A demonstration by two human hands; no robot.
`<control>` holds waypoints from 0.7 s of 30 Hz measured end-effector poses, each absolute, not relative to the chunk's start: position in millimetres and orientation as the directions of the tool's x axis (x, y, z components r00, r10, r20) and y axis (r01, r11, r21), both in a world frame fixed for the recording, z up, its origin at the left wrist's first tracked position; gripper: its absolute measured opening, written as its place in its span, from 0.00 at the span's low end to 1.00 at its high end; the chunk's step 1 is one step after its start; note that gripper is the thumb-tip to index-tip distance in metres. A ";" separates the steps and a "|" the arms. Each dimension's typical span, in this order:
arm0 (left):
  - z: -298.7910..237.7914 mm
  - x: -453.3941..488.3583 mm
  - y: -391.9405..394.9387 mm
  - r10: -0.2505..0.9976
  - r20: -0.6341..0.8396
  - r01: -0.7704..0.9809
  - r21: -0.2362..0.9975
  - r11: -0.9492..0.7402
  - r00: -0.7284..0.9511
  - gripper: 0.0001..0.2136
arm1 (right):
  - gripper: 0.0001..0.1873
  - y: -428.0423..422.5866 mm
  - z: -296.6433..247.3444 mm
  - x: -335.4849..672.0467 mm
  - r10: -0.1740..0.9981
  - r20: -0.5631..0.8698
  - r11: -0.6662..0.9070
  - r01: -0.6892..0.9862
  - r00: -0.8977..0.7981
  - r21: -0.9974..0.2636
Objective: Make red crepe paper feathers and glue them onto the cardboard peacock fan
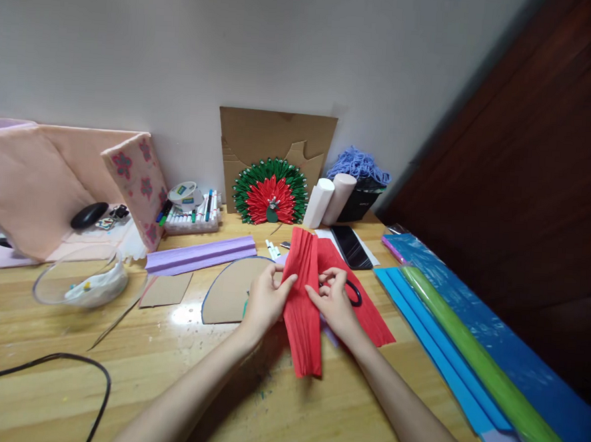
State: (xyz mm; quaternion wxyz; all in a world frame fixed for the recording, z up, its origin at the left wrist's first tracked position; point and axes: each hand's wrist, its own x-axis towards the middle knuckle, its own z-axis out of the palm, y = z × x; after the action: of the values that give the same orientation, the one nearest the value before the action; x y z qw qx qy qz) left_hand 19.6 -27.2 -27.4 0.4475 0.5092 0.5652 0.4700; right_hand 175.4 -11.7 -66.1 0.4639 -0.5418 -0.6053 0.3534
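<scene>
A strip of red crepe paper (302,315), gathered into lengthwise folds, hangs above the table between my two hands. My left hand (267,298) pinches its left edge, thumb in front. On the right edge, my right hand (338,302) grips the same strip with thumb and bent fingers. Beneath my right hand lies a second red crepe sheet (372,319) on the table. A black scissors handle (355,293) rests on that sheet, the rest of it hidden by my hand. Left of my hands, a half-round piece of cardboard (228,290) with a blue edge lies flat, partly covered.
A red and green peacock craft (271,196) leans against a cardboard sheet (261,129). Purple crepe paper (201,254), a marker box (192,221) and a clear bowl (54,279) are leftward. A phone (350,246) and blue sheets (434,329) lie rightward. A black cable (101,369) curves at front left.
</scene>
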 end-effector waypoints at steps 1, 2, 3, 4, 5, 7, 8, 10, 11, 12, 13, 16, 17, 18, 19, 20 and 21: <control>-26.5 20.1 -27.4 0.998 -0.008 0.159 0.987 0.017 -0.057 0.14 | 0.21 -12.0 -65.4 175.2 0.983 0.184 0.165 0.331 0.027 -0.929; -25.8 20.5 -27.5 0.999 0.016 0.156 0.988 -0.011 -0.032 0.14 | 0.20 -12.2 -64.1 175.6 0.981 0.189 0.165 0.338 0.041 -0.927; -25.2 20.9 -27.5 0.999 0.038 0.153 0.988 -0.036 -0.010 0.15 | 0.20 -12.2 -62.7 176.6 0.979 0.196 0.167 0.344 0.053 -0.924; -24.8 21.1 -27.4 0.999 0.050 0.155 0.987 -0.051 0.007 0.15 | 0.19 -12.1 -61.1 177.8 0.977 0.205 0.171 0.349 0.064 -0.921; -24.9 21.0 -27.2 0.999 0.051 0.166 0.985 -0.053 0.017 0.16 | 0.19 -11.9 -59.6 179.2 0.974 0.214 0.175 0.351 0.073 -0.920; -25.8 20.1 -26.6 0.999 0.038 0.218 0.975 -0.039 0.007 0.17 | 0.18 -11.3 -56.7 181.9 0.971 0.224 0.181 0.348 0.085 -0.920; -26.6 19.2 -26.0 0.999 0.037 0.250 0.968 -0.033 -0.009 0.18 | 0.18 -11.1 -55.3 183.0 0.972 0.218 0.175 0.346 0.089 -0.922; -28.0 17.1 -24.9 0.998 0.051 0.301 0.953 -0.037 -0.041 0.18 | 0.15 -11.3 -51.8 184.8 0.978 0.186 0.143 0.348 0.093 -0.927; -28.4 16.2 -24.4 0.997 0.060 0.323 0.946 -0.039 -0.056 0.18 | 0.13 -11.9 -49.3 185.5 0.980 0.174 0.129 0.366 0.095 -0.922; -28.5 15.7 -24.1 0.995 0.066 0.341 0.939 -0.039 -0.068 0.18 | 0.11 -13.1 -46.1 185.8 0.980 0.175 0.122 0.402 0.099 -0.907; -28.2 15.6 -24.2 0.995 0.067 0.356 0.934 -0.035 -0.077 0.18 | 0.10 -14.9 -42.4 185.7 0.975 0.195 0.127 0.460 0.104 -0.879; -25.6 19.4 -27.6 0.996 0.049 0.357 0.934 -0.017 -0.079 0.17 | 0.10 -24.0 -29.4 181.1 0.925 0.374 0.221 0.699 0.071 -0.680; -24.6 21.9 -29.6 0.996 0.046 0.344 0.939 -0.019 -0.071 0.16 | 0.12 -27.9 -25.6 177.9 0.898 0.440 0.265 0.765 0.027 -0.587; -23.8 24.7 -32.0 0.997 0.047 0.334 0.942 -0.025 -0.059 0.16 | 0.12 -31.9 -22.6 174.2 0.877 0.480 0.303 0.806 -0.026 -0.509; -23.2 27.7 -34.3 0.998 0.050 0.325 0.945 -0.033 -0.045 0.16 | 0.12 -35.9 -20.6 170.1 0.867 0.491 0.337 0.824 -0.083 -0.455; -23.1 30.4 -36.5 0.998 0.054 0.317 0.947 -0.041 -0.031 0.15 | 0.12 -39.5 -19.6 166.0 0.867 0.481 0.365 0.825 -0.132 -0.431; -23.3 32.9 -38.3 0.998 0.056 0.310 0.949 -0.046 -0.021 0.14 | 0.11 -42.6 -19.6 162.2 0.875 0.453 0.384 0.817 -0.172 -0.431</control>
State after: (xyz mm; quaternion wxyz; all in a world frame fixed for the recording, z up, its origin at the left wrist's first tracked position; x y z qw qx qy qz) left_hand 32.9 -38.3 -23.3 0.3948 0.5775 0.5665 0.4355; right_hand 162.2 -42.6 -19.6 0.3284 -0.5533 -0.7642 0.0444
